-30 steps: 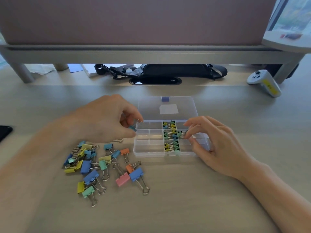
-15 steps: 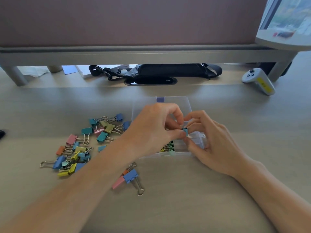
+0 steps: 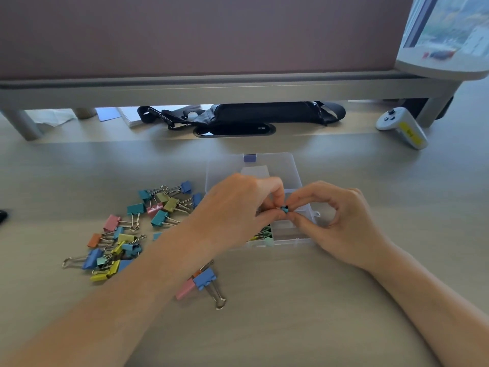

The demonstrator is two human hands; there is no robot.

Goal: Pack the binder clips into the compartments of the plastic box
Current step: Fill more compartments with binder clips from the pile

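A clear plastic box (image 3: 304, 238) lies open on the desk, its lid (image 3: 225, 168) folded back. Several small clips fill a front compartment (image 3: 264, 233). Above the box, my left hand (image 3: 238, 205) and my right hand (image 3: 341, 221) meet and both pinch one small teal binder clip (image 3: 285, 209) between thumbs and forefingers. My left hand hides the box's left compartments. Loose binder clips in several colours lie in a pile (image 3: 124, 245) left of the box, with another cluster (image 3: 166, 202) behind it. A blue clip (image 3: 205, 279) and a pink clip (image 3: 185, 288) lie near my left forearm.
A white game controller (image 3: 402, 127) lies at the back right. A black strap bag (image 3: 254, 116) sits under the grey monitor shelf (image 3: 211, 92). A monitor (image 3: 449, 35) stands at the top right. A dark object (image 3: 2, 214) shows at the left edge.
My left hand carried a small teal clip from the box's left edge over to my right hand. Both hands now hold it over the box. The view shifted slightly left.
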